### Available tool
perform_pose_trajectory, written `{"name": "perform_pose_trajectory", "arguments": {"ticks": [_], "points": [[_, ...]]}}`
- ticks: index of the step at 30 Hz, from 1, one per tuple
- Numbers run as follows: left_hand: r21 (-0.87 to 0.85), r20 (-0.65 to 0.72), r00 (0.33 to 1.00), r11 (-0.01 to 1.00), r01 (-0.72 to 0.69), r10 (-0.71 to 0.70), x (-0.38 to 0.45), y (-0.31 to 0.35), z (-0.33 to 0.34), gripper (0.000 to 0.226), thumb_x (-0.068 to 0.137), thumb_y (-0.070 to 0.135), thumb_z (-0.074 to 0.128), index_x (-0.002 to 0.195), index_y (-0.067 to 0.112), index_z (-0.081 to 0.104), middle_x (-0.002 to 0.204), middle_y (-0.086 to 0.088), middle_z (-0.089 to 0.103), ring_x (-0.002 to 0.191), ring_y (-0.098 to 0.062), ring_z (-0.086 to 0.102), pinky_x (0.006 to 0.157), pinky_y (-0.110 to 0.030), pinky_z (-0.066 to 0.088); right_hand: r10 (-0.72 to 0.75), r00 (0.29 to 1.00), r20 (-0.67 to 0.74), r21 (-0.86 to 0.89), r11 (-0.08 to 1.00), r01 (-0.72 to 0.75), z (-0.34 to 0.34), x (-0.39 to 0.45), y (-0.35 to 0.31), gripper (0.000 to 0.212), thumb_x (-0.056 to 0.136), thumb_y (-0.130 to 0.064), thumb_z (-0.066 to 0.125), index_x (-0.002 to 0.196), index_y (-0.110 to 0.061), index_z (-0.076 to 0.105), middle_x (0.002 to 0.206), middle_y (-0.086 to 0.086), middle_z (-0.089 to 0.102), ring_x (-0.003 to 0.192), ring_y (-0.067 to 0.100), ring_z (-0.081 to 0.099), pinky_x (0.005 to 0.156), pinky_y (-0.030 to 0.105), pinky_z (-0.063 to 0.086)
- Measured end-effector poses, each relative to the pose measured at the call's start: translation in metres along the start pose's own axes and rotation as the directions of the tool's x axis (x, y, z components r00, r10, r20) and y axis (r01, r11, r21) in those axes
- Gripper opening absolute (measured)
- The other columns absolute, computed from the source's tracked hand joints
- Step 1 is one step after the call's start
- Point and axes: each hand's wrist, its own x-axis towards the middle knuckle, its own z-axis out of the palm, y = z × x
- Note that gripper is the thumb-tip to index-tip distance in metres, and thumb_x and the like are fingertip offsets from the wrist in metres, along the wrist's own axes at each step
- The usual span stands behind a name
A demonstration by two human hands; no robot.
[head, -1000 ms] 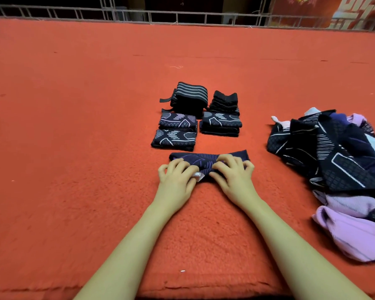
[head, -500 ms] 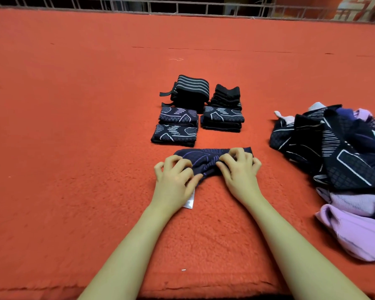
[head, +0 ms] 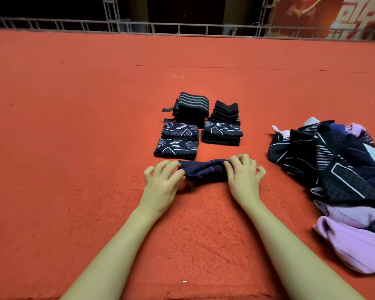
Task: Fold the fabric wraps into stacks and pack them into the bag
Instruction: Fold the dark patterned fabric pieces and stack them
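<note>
A dark navy fabric wrap (head: 204,172) lies bunched on the red carpet just in front of me. My left hand (head: 162,182) pinches its left end with curled fingers. My right hand (head: 244,176) grips its right end the same way. Beyond the wrap sit folded stacks: two patterned navy stacks (head: 178,139) on the left, a patterned stack (head: 222,134) on the right, a striped black roll (head: 193,107) and a black stack (head: 225,110) behind them. No bag is in view.
A loose heap of unfolded navy, black and lilac wraps (head: 338,176) lies to the right of my right hand. The red carpet (head: 74,148) stretches wide to the left and far side, ending at a metal railing (head: 182,29).
My hands have moved apart to the two ends of the wrap, which is now folded narrower and bunched. The white label seen under my left hand is hidden.
</note>
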Motion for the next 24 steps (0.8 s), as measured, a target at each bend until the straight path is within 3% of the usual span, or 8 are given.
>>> {"name": "perform_pose_trajectory", "arguments": {"ticks": [3,6,9,11,14,19,22,24], "points": [[0.027,0.010,1.000,1.000,0.004,-0.004,-0.001,-0.013,-0.009,0.011,0.086,0.022,0.050,0.097,0.025,0.048,0.115,0.005,0.051,0.106,-0.019,0.048,0.077,-0.033,0.022,0.044,0.999,-0.013,0.053,0.998,-0.043,-0.003,0.010,-0.007,0.020,0.097,-0.031,0.049,0.096,-0.018,0.064,0.105,0.004,0.053,0.103,0.025,0.045,0.088,0.036,0.016],[-0.023,0.056,0.998,1.000,0.011,-0.010,0.001,-0.015,-0.015,0.002,0.089,0.023,0.050,0.089,0.021,0.050,0.107,-0.001,0.063,0.103,-0.018,0.052,0.078,-0.033,0.024,-0.069,0.998,0.002,0.171,0.983,0.068,-0.004,0.007,-0.010,0.030,0.093,-0.041,0.040,0.087,-0.023,0.063,0.100,-0.008,0.052,0.098,0.012,0.042,0.079,0.029,0.013],[-0.124,0.124,0.992,0.992,0.003,0.012,-0.003,-0.010,-0.019,0.029,0.092,0.030,0.047,0.070,0.014,0.057,0.092,0.002,0.066,0.091,-0.015,0.060,0.080,-0.033,0.026,-0.172,0.983,-0.061,0.239,0.954,0.181,-0.008,-0.011,-0.003,0.040,0.090,-0.046,0.037,0.066,-0.025,0.061,0.089,-0.014,0.055,0.090,0.003,0.039,0.076,0.027,0.011],[-0.162,0.124,0.992,0.986,0.043,-0.023,-0.004,0.000,-0.020,0.034,0.092,0.031,0.047,0.065,0.013,0.057,0.083,0.004,0.065,0.078,-0.016,0.060,0.077,-0.033,0.029,-0.153,0.980,-0.125,0.212,0.961,0.177,-0.011,-0.021,0.003,0.040,0.090,-0.042,0.040,0.063,-0.022,0.062,0.087,-0.011,0.060,0.090,0.006,0.043,0.076,0.027,0.011],[-0.126,0.076,0.980,0.973,0.193,-0.184,0.002,0.015,-0.016,0.025,0.090,0.028,0.048,0.072,0.013,0.059,0.084,0.003,0.063,0.078,-0.017,0.057,0.074,-0.032,0.031,-0.047,0.987,-0.152,0.131,0.989,0.067,-0.015,-0.021,0.009,0.031,0.088,-0.039,0.042,0.083,-0.020,0.066,0.102,-0.005,0.060,0.098,0.012,0.044,0.079,0.028,0.013],[0.224,0.309,0.862,0.912,0.345,-0.402,0.025,0.023,0.003,0.035,0.082,0.033,0.042,0.088,0.011,0.068,0.096,-0.002,0.065,0.089,-0.028,0.060,0.077,-0.039,0.040,0.198,0.978,0.066,-0.106,0.976,-0.190,-0.018,-0.006,0.023,0.047,0.094,-0.036,0.051,0.131,-0.007,0.048,0.142,0.010,0.038,0.127,0.031,0.033,0.100,0.039,0.017],[0.320,0.356,0.849,0.905,0.282,-0.391,0.040,0.024,0.018,0.024,0.081,0.029,0.052,0.084,0.014,0.070,0.092,0.000,0.065,0.087,-0.028,0.059,0.075,-0.038,0.041,0.297,0.942,0.158,-0.192,0.945,-0.266,-0.017,0.002,0.027,0.053,0.095,-0.042,0.048,0.130,-0.002,0.048,0.148,0.015,0.029,0.133,0.032,0.026,0.105,0.041,0.015],[0.340,0.478,0.798,0.915,0.218,-0.368,0.049,0.028,0.023,0.024,0.089,0.030,0.055,0.102,0.015,0.067,0.109,0.000,0.061,0.104,-0.028,0.054,0.086,-0.040,0.038,0.309,0.928,0.208,-0.194,0.943,-0.271,-0.013,0.004,0.028,0.050,0.094,-0.042,0.050,0.125,-0.003,0.052,0.146,0.015,0.032,0.132,0.032,0.027,0.104,0.039,0.015]]}}
